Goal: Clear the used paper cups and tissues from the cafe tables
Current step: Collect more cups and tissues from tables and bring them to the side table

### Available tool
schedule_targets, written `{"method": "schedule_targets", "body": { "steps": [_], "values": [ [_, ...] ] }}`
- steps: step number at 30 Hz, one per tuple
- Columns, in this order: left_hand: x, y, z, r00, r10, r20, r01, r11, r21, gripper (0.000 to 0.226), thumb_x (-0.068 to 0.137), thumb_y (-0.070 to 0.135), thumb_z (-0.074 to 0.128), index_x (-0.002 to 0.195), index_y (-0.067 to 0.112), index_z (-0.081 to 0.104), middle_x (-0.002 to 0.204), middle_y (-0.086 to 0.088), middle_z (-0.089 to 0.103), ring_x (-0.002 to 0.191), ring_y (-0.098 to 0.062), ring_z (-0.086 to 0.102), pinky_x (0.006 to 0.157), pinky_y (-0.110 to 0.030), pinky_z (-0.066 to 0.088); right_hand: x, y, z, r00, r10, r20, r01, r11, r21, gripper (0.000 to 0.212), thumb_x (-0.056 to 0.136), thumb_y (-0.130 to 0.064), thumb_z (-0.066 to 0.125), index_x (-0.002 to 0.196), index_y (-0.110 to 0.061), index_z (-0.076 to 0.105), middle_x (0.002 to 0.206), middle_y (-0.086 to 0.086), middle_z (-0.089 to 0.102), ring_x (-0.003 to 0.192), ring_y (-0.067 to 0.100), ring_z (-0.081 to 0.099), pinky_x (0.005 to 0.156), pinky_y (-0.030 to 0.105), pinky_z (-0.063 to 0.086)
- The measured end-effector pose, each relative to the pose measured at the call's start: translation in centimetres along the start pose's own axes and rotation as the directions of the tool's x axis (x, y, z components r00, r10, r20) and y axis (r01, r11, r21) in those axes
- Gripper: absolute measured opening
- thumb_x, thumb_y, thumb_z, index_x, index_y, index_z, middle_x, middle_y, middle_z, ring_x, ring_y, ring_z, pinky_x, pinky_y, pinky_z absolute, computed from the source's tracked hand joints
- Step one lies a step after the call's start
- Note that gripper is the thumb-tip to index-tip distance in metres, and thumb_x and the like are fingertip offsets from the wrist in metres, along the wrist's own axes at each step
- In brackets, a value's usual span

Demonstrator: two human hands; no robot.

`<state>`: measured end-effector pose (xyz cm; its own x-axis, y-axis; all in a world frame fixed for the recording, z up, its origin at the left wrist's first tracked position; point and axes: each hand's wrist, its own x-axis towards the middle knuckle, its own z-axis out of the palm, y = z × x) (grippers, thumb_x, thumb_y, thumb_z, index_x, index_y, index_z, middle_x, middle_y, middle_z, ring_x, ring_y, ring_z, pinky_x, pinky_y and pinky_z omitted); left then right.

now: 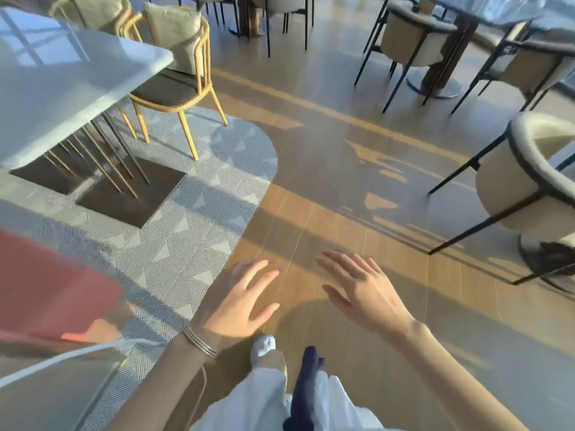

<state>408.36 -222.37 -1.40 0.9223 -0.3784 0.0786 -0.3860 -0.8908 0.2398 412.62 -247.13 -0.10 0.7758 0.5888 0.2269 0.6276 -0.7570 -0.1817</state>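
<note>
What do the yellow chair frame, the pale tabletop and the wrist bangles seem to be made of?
Yellow chair frame: slender rounded bars, smooth yellow; wood or painted metal, unclear.
Pale tabletop: polished stone or similar, glossy, with window-like reflections.
Wrist bangles: thin silvery rings, likely metal.

Just the one view here: a wide-angle cam up on the person's head, pointed forward and steeply down, so most of the frame is wooden floor (311, 188), with their own legs and a shoe (264, 345) at the bottom edge. The left grip (239, 300) and right grip (364, 290) sit nearest the lens, low in the middle. The white table (62, 88) only pokes in at upper left, a cream armchair (510, 188) is cut off at the right edge, and farther chairs curve along the top.
</note>
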Motion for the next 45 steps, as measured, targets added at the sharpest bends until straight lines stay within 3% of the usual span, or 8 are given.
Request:
{"method": "schedule_targets", "body": {
  "steps": [8, 19, 24, 29, 36, 45],
  "values": [
    [15.6, -9.8, -0.7, 1.000, -0.030, -0.003, 0.030, 1.000, -0.008, 0.054, 0.084, 0.049, 0.043, 0.125, 0.015, 0.056, 0.126, -0.008, 0.056, 0.112, -0.027, 0.055, 0.091, -0.039, 0.048, 15.5, 9.0, 3.3, 0.999, 0.000, 0.045, -0.001, 1.000, 0.027, 0.046, 0.079, -0.025, 0.070, 0.123, -0.017, 0.058, 0.124, 0.001, 0.060, 0.113, 0.020, 0.057, 0.081, 0.032, 0.049],
    [37.2, -22.4, -5.1, 0.997, -0.063, -0.043, 0.065, 0.997, 0.047, 0.057, 0.087, 0.053, 0.037, 0.131, 0.019, 0.050, 0.135, -0.003, 0.050, 0.121, -0.021, 0.048, 0.096, -0.039, 0.045, 37.7, 21.4, 3.5, 0.998, -0.054, -0.040, 0.055, 0.998, 0.025, 0.045, 0.080, -0.025, 0.069, 0.123, -0.016, 0.057, 0.126, 0.000, 0.059, 0.116, 0.020, 0.055, 0.091, 0.033, 0.045],
    [47.0, -26.4, -3.6, 0.997, -0.066, -0.027, 0.068, 0.994, 0.084, 0.056, 0.085, 0.049, 0.051, 0.130, 0.016, 0.053, 0.133, -0.006, 0.053, 0.119, -0.026, 0.051, 0.094, -0.044, 0.048, 45.2, 29.1, 6.1, 0.997, -0.078, -0.018, 0.079, 0.996, 0.042, 0.046, 0.079, -0.023, 0.070, 0.123, -0.015, 0.058, 0.126, 0.000, 0.059, 0.116, 0.020, 0.056, 0.092, 0.035, 0.046],
    [57.7, -29.0, -2.5, 0.988, -0.156, 0.013, 0.156, 0.988, 0.016, 0.058, 0.089, 0.052, 0.044, 0.140, 0.026, 0.037, 0.145, 0.002, 0.038, 0.132, -0.019, 0.033, 0.108, -0.041, 0.032, 54.0, 38.0, 6.8, 0.994, -0.104, 0.032, 0.103, 0.993, 0.053, 0.047, 0.082, -0.025, 0.066, 0.126, -0.016, 0.054, 0.129, 0.000, 0.056, 0.119, 0.020, 0.053, 0.096, 0.034, 0.042],
    [72.6, -32.8, -5.6, 0.974, -0.196, -0.111, 0.198, 0.980, 0.009, 0.057, 0.084, 0.050, 0.037, 0.128, 0.019, 0.055, 0.131, -0.003, 0.054, 0.117, -0.024, 0.052, 0.097, -0.041, 0.042, 68.6, 48.6, 4.9, 0.982, -0.189, -0.001, 0.189, 0.982, 0.018, 0.048, 0.078, -0.024, 0.068, 0.124, -0.016, 0.056, 0.127, 0.002, 0.058, 0.115, 0.021, 0.055, 0.089, 0.031, 0.044],
    [83.6, -41.3, -4.1, 0.968, -0.244, -0.065, 0.245, 0.969, 0.018, 0.056, 0.084, 0.044, 0.060, 0.134, 0.021, 0.049, 0.136, -0.003, 0.049, 0.124, -0.025, 0.046, 0.101, -0.040, 0.037, 81.2, 55.6, 9.0, 0.968, -0.250, 0.005, 0.249, 0.967, 0.052, 0.054, 0.075, -0.023, 0.068, 0.126, -0.013, 0.054, 0.128, 0.005, 0.056, 0.120, 0.023, 0.052, 0.094, 0.035, 0.043]
  ]
}}
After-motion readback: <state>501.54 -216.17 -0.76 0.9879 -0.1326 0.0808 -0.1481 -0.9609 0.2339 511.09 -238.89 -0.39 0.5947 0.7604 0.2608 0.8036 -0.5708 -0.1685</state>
